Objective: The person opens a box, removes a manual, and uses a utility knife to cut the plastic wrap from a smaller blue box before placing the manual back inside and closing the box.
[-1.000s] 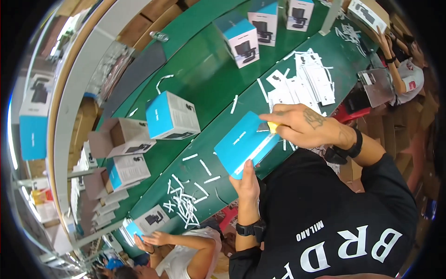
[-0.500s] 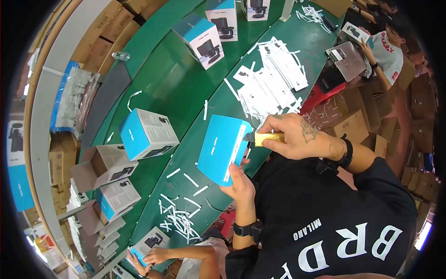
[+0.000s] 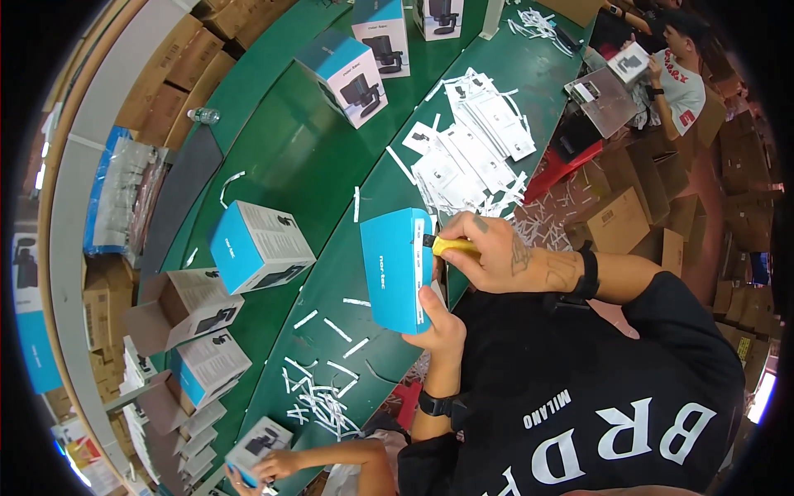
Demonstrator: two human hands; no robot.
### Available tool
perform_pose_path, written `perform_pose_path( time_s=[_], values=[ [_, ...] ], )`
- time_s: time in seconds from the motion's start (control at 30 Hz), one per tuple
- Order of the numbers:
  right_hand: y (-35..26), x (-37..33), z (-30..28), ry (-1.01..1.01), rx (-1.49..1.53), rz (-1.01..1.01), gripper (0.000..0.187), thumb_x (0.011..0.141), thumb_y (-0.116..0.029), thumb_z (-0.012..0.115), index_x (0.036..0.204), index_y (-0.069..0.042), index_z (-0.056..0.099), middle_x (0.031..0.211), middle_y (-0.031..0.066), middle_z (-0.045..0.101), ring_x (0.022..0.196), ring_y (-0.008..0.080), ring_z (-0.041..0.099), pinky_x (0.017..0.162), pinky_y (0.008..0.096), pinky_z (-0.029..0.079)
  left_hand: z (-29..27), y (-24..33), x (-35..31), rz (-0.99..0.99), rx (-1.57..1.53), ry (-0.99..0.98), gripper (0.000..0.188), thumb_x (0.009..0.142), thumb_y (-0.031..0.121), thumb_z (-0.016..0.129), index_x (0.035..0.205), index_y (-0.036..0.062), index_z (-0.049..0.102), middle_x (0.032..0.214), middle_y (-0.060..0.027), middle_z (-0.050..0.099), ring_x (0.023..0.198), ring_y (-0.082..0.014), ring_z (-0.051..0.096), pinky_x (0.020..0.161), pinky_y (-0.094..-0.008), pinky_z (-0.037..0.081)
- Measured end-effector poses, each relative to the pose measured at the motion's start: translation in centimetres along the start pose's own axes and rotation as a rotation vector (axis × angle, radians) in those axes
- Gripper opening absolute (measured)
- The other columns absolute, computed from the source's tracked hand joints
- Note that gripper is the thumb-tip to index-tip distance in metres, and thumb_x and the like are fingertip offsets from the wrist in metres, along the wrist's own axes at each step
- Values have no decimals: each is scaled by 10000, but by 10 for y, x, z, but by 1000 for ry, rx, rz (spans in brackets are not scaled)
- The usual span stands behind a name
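1. Turned more upright since the earlier frame: blue box [image 3: 389,273], clasped in left hand [image 3: 442,331].
2. Gripped in right hand [image 3: 490,256]: yellow knife [image 3: 455,246], tip at white strip [image 3: 419,264].
3. Over tabletop [image 3: 331,269]: same box, probably light, smooth, stiff card; hold by edges.

Card, paper, plastic and cloth; mostly smooth.
Blue box [image 3: 392,285]: smooth matt card. Cutter handle [image 3: 452,245]: yellow plastic. Green tabletop [image 3: 277,153]: smooth, glossy. Leaflets [image 3: 467,157]: white paper. Carton [image 3: 608,221]: matt brown cardboard. Bottle [image 3: 205,116]: clear shiny plastic. Shirt [image 3: 538,347]: black matt cloth.
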State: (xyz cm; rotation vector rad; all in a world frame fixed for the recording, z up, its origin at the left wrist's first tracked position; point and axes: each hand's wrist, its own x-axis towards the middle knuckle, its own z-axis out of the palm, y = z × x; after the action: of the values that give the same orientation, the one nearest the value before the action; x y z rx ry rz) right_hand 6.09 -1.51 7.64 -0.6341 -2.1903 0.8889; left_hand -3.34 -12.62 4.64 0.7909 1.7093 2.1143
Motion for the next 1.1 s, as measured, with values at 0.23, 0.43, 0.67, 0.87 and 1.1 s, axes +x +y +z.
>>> perform_pose_path(
  time_s=[0.23, 0.43, 0.67, 0.87, 1.1],
  values=[
    [-24, 30, -17, -336, -86, 208, 202, 938, -200, 715, 885, -38, 607, 721, 94, 675, 641, 258, 696, 584, 362, 516, -23, -8, -2, 12, 16, -55, 302, 1020, 103, 553, 1210, -119, 628, 1117, -186, 712, 978, -252, 704, 874, -378, 577],
    [-34, 28, -25, -536, 213, 190, 342, 935, -335, 714, 772, -56, 605, 576, 87, 602, 552, 256, 659, 544, 358, 488, -48, -6, -8, -73, 46, -191, 233, 996, 27, 580, 1158, -116, 666, 1109, -184, 728, 977, -247, 716, 847, -348, 568],
    [-3, 23, -89, -962, 426, 255, 361, 887, -365, 749, 843, -26, 634, 612, 139, 591, 580, 311, 643, 568, 398, 497, -56, 24, 4, -220, -105, -203, 189, 999, -14, 564, 1123, -98, 679, 1050, -189, 738, 909, -198, 717, 723, -299, 579],
    [25, 26, -58, -722, -307, -42, 437, 817, -351, 816, 1094, -50, 662, 753, 105, 635, 696, 317, 683, 619, 439, 520, -70, 26, -16, -434, -146, -137, 161, 996, 14, 614, 1108, -79, 682, 979, -177, 746, 808, -165, 709, 592, -256, 555],
    [24, 62, 8, -569, -15, -481, 593, 757, -307, 892, 1257, -104, 646, 822, 79, 602, 641, 290, 640, 578, 382, 520, -80, 17, -41, -527, 144, 81, 270, 908, 40, 758, 1135, -56, 649, 950, -135, 745, 749, -127, 673, 533, -234, 470]
  ],
)
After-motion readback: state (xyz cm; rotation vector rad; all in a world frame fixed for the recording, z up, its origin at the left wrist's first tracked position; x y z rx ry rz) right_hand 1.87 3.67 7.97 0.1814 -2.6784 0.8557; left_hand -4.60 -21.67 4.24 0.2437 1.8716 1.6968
